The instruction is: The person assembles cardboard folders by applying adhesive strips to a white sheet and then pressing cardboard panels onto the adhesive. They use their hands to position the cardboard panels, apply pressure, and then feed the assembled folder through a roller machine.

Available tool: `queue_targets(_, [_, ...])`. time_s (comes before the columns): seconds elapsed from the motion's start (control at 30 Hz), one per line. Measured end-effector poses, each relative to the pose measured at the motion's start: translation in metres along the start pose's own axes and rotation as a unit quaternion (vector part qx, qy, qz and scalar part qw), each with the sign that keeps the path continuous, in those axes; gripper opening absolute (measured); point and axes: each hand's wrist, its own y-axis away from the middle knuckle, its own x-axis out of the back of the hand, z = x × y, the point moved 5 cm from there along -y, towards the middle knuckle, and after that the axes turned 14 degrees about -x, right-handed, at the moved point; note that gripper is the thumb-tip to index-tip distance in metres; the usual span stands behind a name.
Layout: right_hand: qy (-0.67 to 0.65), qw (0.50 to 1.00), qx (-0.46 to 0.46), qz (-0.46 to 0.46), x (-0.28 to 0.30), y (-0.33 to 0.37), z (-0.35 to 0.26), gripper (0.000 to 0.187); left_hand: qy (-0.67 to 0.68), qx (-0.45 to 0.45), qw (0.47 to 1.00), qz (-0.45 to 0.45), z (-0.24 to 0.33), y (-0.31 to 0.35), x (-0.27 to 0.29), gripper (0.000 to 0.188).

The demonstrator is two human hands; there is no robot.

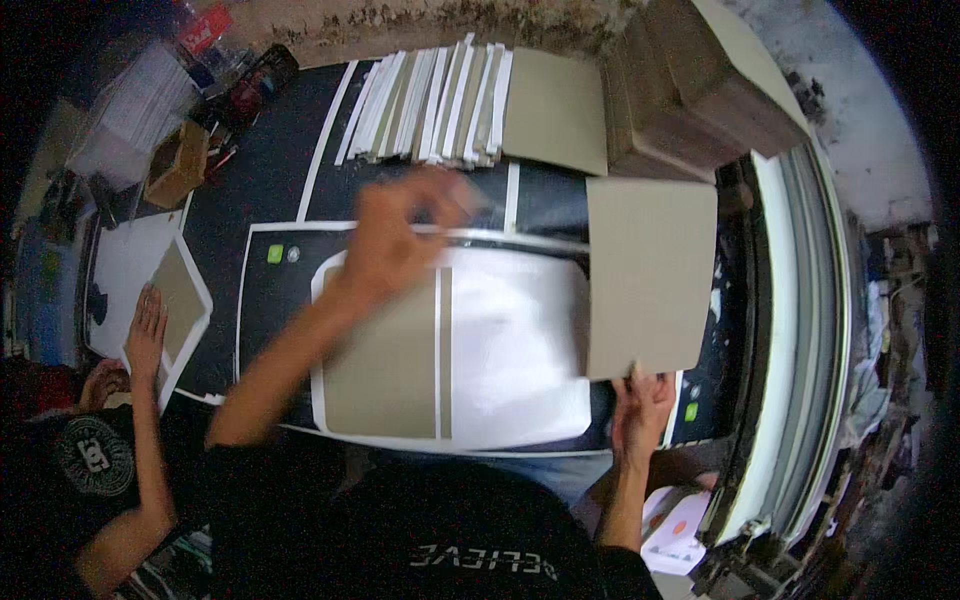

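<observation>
My right hand (645, 405) grips a grey-brown cardboard panel (652, 280) by its lower edge, thumb on top. The panel is raised over the right end of a white paper sheet (520, 350) on the black table. On that sheet's left half lies another cardboard panel (385, 370), with a narrow cardboard strip (446, 350) beside it and a thin white gap between them. Above the sheet's upper edge, my left hand (405, 235) is smeared by motion, its fingers bent; whether they hold anything is not clear.
Narrow strips (430, 105) lie piled at the back, next to a flat cardboard panel (556, 110) and a tall cardboard stack (690, 90). Another person's hand (148, 325) rests on a board-backed sheet at left. A wooden box (177, 165) stands behind. A long pale rail (800, 340) edges the right.
</observation>
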Motion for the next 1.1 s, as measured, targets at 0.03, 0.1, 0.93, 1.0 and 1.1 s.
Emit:
queue_targets(0.03, [-0.019,1.0,-0.015,-0.019,-0.022,0.01,0.005,0.058,0.104,0.016,0.99,-0.096,0.033,0.023,-0.021,0.032])
queue_targets(0.1, [-0.012,0.998,-0.054,-0.029,-0.055,0.034,0.021,0.053,0.273,0.143,0.941,-0.137,0.07,0.053,-0.045,0.034])
queue_targets(0.93, [0.498,0.864,-0.081,0.012,-0.041,0.034,0.002,0.031,0.055,0.047,0.985,-0.154,0.066,0.166,-0.033,0.097])
queue_targets(1.0, [0.504,0.861,-0.071,0.015,-0.047,0.037,-0.001,0.03,0.049,0.033,0.986,-0.155,0.066,0.166,-0.033,0.097])
queue_targets(1.1, [0.504,0.86,-0.075,0.014,-0.049,0.039,-0.001,0.03,0.052,0.016,0.988,-0.145,0.065,0.168,-0.033,0.098])
